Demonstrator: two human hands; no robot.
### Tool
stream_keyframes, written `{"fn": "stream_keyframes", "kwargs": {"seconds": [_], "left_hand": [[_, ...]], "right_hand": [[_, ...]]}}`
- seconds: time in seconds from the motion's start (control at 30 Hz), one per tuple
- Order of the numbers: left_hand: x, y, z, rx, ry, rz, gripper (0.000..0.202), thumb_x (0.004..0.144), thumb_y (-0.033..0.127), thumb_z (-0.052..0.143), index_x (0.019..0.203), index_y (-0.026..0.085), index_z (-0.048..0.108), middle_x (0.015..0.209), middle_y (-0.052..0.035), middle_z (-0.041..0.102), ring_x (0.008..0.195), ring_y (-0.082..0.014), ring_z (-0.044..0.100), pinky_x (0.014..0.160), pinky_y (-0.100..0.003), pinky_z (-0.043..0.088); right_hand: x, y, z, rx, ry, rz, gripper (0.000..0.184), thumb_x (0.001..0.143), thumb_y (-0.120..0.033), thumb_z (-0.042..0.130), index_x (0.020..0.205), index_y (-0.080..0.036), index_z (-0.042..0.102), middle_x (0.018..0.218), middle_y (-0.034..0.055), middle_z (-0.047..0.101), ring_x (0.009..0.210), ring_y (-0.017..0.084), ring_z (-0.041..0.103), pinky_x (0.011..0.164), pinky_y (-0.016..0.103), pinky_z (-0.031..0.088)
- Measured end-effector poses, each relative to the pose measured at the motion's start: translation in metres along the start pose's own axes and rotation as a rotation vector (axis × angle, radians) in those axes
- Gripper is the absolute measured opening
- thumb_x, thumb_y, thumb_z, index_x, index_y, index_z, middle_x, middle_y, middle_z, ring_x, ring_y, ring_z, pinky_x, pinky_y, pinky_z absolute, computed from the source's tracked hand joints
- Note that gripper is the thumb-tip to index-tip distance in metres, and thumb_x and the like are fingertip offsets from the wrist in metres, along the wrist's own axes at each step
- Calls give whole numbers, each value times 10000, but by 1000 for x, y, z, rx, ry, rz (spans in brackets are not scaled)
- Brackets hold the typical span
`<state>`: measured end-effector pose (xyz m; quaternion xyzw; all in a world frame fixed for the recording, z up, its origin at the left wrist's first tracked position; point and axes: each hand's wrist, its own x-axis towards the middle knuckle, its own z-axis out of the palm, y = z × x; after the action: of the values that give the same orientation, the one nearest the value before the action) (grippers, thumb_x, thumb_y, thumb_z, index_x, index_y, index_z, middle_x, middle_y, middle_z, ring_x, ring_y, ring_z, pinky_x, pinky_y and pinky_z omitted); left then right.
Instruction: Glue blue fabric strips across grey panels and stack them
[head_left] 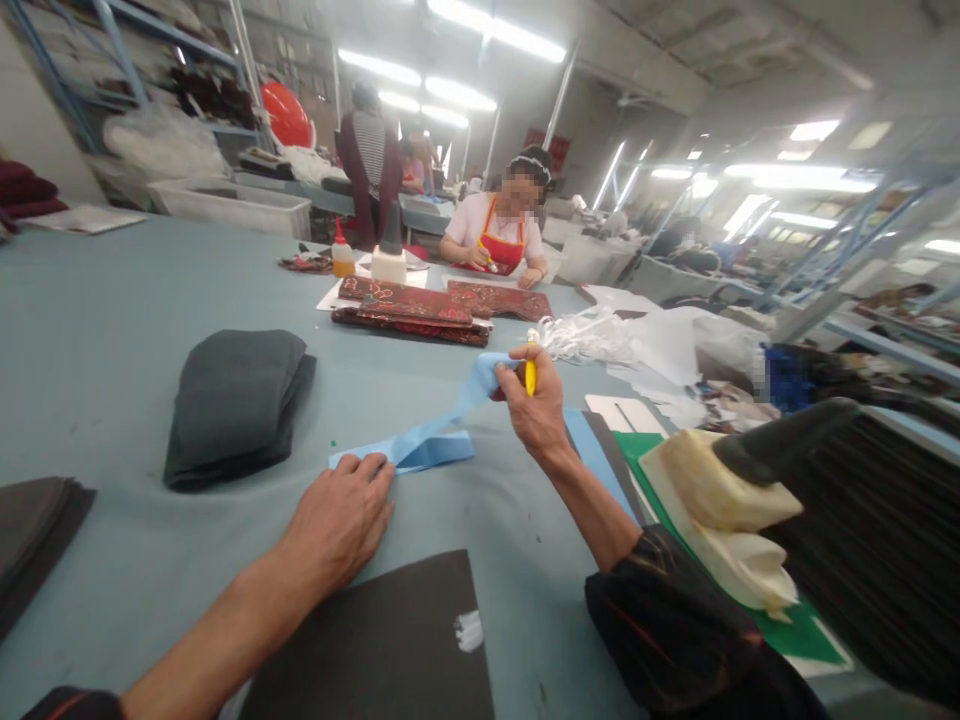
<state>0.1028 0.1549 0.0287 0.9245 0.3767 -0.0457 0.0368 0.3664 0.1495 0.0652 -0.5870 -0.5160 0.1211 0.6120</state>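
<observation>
A: Surface and room?
B: Grey-blue table (pixel 97 340), tube-lit workshop.
A: Hands?
B: The left hand (pixel 341 520) has its fingers flat, pinning the blue strip (pixel 427 445) to the table. The right hand (pixel 534 405) has its fingers clamped on the strip's raised end and a yellow tool (pixel 530 375).

Smooth, thin blue strip (pixel 420 450), faintly shiny; cloth or paper, hard to tell. Glossy yellow plastic pen (pixel 530 377). Matt grey-blue cloth over table (pixel 112 330). Soft matt fabric in dark stack (pixel 236 405). Flat matt dark sheet (pixel 390 650). Woven sheen on red brocade (pixel 420 310). Rough, porous foam block (pixel 712 490).
</observation>
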Motion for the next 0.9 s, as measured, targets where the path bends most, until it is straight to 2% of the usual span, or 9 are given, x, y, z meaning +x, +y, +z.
{"fn": "stream_keyframes", "kwargs": {"seconds": [0.13,0.33,0.53,0.67,0.77,0.9], "left_hand": [[2,-1,3,25,17,-2,469,1054,228,427,1436,88,660,1480,-218,652,1304,-403,628,1093,-547,560],[5,-4,5,41,55,-7,430,1046,246,457,1389,127,686,1443,-215,669,1279,-382,651,1118,-536,527],[7,-4,2,42,71,-16,383,1044,278,440,1226,134,744,1429,-219,679,1244,-380,665,1098,-536,528],[7,3,-5,64,53,-48,365,1072,281,438,1255,138,719,1392,-197,693,1226,-336,677,1101,-508,525],[10,11,-12,94,15,-84,312,1092,338,541,1301,160,688,1352,-146,700,1218,-294,684,1069,-509,563],[17,19,-20,110,-30,-107,387,1045,462,692,1314,185,679,1328,-108,700,1187,-269,695,1017,-506,615]], "right_hand": [[-7,-17,-22,72,36,-13,328,904,-506,618,1093,-286,467,747,-103,432,633,120,502,659,291,586],[-38,-48,-42,113,-32,-29,222,936,-434,600,1047,-297,464,734,-89,420,629,134,510,618,276,530],[-59,-80,-65,54,-22,-77,157,955,-386,580,1017,-292,470,746,-71,360,635,142,436,583,265,403],[-69,-93,-76,21,-16,-100,127,955,-385,539,990,-292,460,751,-67,359,605,139,386,550,268,341],[-79,-99,-80,8,-42,-97,123,947,-390,527,965,-290,458,741,-67,368,596,138,389,531,265,333],[-93,-102,-82,39,-83,-73,130,943,-386,545,929,-283,467,705,-75,363,565,128,355,498,251,301]]}}
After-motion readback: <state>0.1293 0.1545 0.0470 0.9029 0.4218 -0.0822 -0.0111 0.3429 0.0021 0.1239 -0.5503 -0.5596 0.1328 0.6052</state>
